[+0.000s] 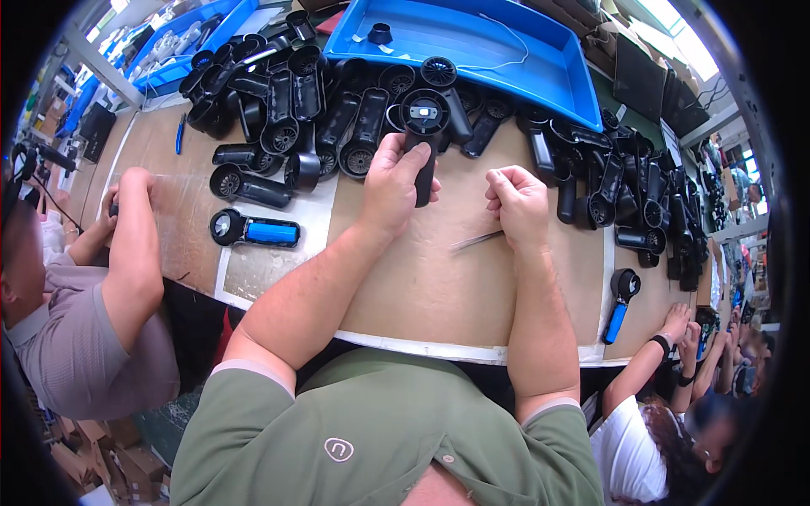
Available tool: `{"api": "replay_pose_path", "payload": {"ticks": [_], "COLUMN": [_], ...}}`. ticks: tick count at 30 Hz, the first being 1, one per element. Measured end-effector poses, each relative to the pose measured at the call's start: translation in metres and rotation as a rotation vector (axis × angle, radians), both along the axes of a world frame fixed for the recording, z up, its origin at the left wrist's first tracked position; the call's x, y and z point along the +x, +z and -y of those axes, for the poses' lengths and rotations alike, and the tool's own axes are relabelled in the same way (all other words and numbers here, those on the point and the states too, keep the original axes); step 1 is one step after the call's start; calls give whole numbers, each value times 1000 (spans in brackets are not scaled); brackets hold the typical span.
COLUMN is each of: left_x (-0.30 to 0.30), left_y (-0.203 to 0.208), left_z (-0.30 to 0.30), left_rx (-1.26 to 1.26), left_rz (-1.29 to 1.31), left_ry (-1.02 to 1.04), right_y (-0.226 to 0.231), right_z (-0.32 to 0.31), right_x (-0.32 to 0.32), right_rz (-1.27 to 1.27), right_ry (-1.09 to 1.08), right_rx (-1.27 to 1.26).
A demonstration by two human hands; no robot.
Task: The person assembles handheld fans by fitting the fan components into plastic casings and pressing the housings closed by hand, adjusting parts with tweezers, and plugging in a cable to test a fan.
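Note:
My left hand (395, 187) is wrapped round the dark handle of a black handheld fan body (423, 160). The round head of that body faces up, with a small white and metal part at its middle. To the right, my right hand (516, 198) is closed, thumb and forefinger pressed together. A thin metal tool (477, 242), perhaps tweezers, sticks out from under the little-finger side of this hand toward the left. Whether anything small sits in the pinch cannot be seen.
Black fan housings (291, 93) are heaped along the far side, with another pile (624, 181) at right. Behind stands a blue tray (472, 61). Fan bodies with blue cells lie left (270, 232) and right (618, 320). A blue pen (180, 135) lies farther left. Co-workers sit on both sides.

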State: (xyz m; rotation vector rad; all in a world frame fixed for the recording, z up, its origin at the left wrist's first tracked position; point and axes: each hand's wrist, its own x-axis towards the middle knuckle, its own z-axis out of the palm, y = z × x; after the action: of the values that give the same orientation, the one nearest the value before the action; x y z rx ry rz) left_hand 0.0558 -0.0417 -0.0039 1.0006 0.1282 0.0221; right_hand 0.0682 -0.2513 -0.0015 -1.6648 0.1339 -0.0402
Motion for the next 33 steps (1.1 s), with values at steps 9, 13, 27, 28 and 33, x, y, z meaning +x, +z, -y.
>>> {"api": "replay_pose_path", "payload": {"ticks": [9,13,27,28,33], "left_x": [0,1,-12,-15,-30], "left_y": [0,-1,13,21,71], "left_z": [-2,0,6,0,-34], "left_rx": [3,1,288,299,162], "left_rz": [13,27,148,151,297], "left_ry": [-14,-15,-85,-68,254], "right_y": [-2,-3,-19,-20,-22], "right_z": [2,4,17,18,17], "right_x": [0,1,11,14,16], "right_rz": [-5,-8,137,144,196], "right_ry": [38,45,-78,-62,-203], "right_rx": [-20,-20,-140,-128,-5]}}
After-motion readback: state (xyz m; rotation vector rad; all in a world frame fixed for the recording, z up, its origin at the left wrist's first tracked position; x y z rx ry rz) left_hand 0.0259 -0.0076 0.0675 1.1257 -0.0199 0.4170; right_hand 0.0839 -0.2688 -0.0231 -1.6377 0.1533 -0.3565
